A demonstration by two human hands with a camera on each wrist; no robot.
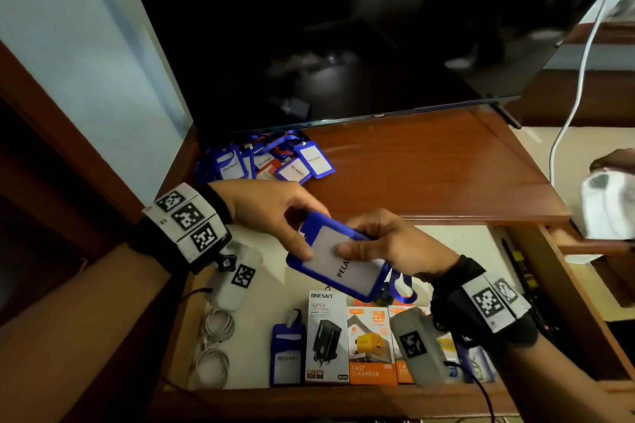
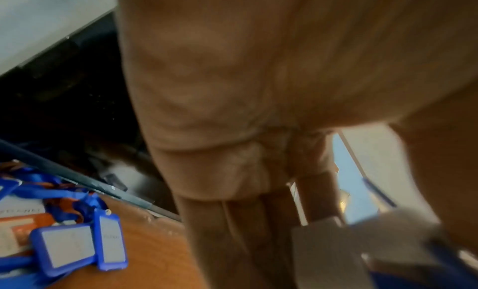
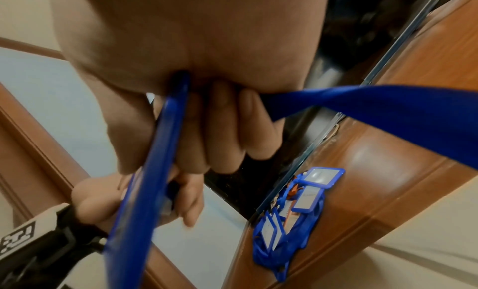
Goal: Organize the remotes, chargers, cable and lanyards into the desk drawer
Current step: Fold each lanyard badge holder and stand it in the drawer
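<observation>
The open drawer (image 1: 220,385) below my hands has a pale lining and holds coiled white cables (image 1: 213,343), one blue badge holder (image 1: 287,355) lying flat, and a row of boxed chargers (image 1: 350,340) side by side. Over it, my left hand (image 1: 271,213) and my right hand (image 1: 391,244) both pinch a flat blue plastic badge holder (image 1: 338,259) with a white card inside; its woven blue strap (image 3: 375,109) trails from my right fingers. More lanyards (image 1: 271,161) lie heaped on the glossy reddish wooden desk (image 1: 429,168), under the dark television (image 1: 326,27).
</observation>
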